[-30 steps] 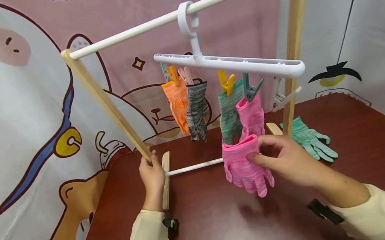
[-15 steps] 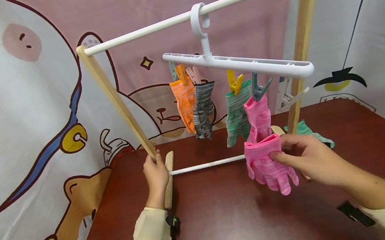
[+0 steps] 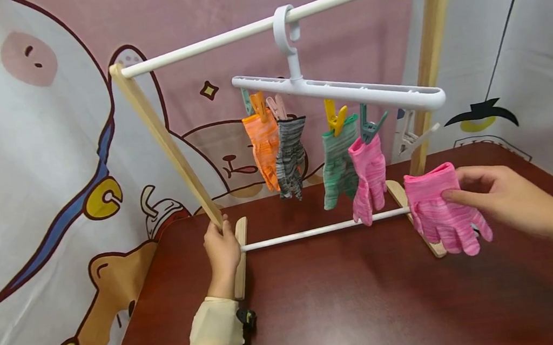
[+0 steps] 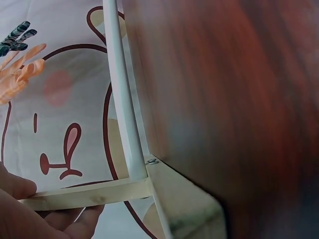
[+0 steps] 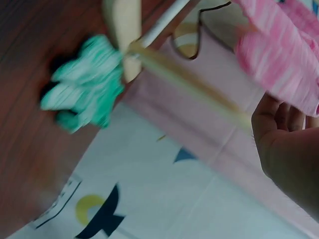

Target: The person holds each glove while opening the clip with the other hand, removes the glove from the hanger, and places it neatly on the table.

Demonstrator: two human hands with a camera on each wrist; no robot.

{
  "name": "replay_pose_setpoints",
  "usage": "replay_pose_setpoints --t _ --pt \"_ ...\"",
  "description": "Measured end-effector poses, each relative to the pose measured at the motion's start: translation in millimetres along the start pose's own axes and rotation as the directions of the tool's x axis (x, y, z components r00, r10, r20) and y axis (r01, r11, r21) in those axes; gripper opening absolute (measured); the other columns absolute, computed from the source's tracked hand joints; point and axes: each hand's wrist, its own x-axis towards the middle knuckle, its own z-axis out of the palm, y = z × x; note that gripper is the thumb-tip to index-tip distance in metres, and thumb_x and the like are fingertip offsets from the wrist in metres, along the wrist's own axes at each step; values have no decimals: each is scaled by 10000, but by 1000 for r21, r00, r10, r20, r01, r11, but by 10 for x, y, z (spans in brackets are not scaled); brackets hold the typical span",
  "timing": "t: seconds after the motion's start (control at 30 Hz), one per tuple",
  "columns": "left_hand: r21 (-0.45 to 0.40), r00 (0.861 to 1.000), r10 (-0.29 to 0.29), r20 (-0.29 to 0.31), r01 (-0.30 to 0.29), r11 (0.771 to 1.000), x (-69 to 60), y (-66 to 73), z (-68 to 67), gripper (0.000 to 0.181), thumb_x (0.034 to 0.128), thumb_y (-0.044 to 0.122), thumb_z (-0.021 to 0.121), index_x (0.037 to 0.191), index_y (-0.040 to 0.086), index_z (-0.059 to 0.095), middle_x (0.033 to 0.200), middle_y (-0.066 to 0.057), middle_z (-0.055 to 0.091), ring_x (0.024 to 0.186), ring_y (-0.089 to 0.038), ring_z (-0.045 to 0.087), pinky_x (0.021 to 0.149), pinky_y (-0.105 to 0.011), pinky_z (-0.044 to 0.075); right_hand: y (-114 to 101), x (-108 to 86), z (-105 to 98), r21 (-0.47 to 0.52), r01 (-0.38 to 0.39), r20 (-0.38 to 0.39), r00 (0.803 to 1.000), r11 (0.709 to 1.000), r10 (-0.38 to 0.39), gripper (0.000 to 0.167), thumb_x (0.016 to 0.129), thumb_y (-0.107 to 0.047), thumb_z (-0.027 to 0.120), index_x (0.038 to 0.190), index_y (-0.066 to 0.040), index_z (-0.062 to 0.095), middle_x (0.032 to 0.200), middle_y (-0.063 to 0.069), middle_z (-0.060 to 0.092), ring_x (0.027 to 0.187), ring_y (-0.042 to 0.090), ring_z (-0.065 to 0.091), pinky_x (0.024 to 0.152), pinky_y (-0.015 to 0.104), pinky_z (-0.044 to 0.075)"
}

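My right hand (image 3: 508, 200) pinches a pink glove (image 3: 437, 203) at its cuff, thumb in front; the glove's fingers hang down. It is held below and right of a white clothespin (image 3: 411, 139) at the hanger's right end, apart from it. A second pink glove (image 3: 368, 179) hangs from a dark teal clothespin (image 3: 369, 128) on the white hanger (image 3: 348, 91). My left hand (image 3: 223, 253) grips the left wooden post (image 3: 169, 148) of the drying rack low down. In the left wrist view its thumb and fingers (image 4: 87, 221) lie on either side of the post.
Orange (image 3: 263, 149), grey-black (image 3: 291, 158) and green (image 3: 339, 162) gloves hang from other clothespins. A mint green glove (image 5: 87, 82) lies on the table beside the rack's foot, mostly hidden in the head view. A white lower bar (image 3: 306, 234) spans the rack.
My right hand has carried the pink glove to the right and slightly up, away from the front of the hanging pink glove. The left hand keeps its grip on the post.
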Motion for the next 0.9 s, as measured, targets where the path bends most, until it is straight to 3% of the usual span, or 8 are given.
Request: replay_pose_setpoints --t 0.17,0.37,0.63,0.77,0.9 --pt "7 1000 21 10 -21 1000 39 19 -3 336 1017 73 528 1329 -36 588 1259 -176 687 1194 -296 636 982 -474 523 268 130 -164 64 -123 41 992 990 121 364 1037 -317 535 1346 -128 496 928 -233 647 789 69 642 648 273 554" --pt "10 1000 18 16 -19 1000 52 12 -7 341 1017 56 521 1342 -31 576 1258 -196 683 1168 -310 656 969 -476 532 573 240 -272 81 -173 75 983 982 167 561 1075 -370 406 1471 8 283 899 -252 614 766 88 653 649 301 569" --pt "-3 1000 16 14 -16 1000 57 11 -1 335 1020 61 520 1338 -25 579 1249 -202 686 1128 -322 679 957 -466 542 955 284 -366 34 -195 39 980 980 194 529 1087 -321 373 1402 97 298 858 -202 585 679 101 619 594 299 547" --pt "-13 1000 9 11 -8 1000 65 11 -2 329 1020 56 517 1334 -14 586 1246 -198 689 1124 -325 680 964 -458 540 1073 324 -415 1 -228 54 972 974 228 586 1087 -357 348 1423 115 264 890 -104 597 674 128 607 597 305 545" --pt "-24 1000 3 14 -3 1000 74 6 -4 334 1022 60 511 1341 -10 583 1251 -202 684 1135 -337 675 973 -453 537 1163 356 -436 -30 -239 59 969 971 241 537 1085 -358 360 1364 100 346 869 -17 596 662 134 582 597 297 516"
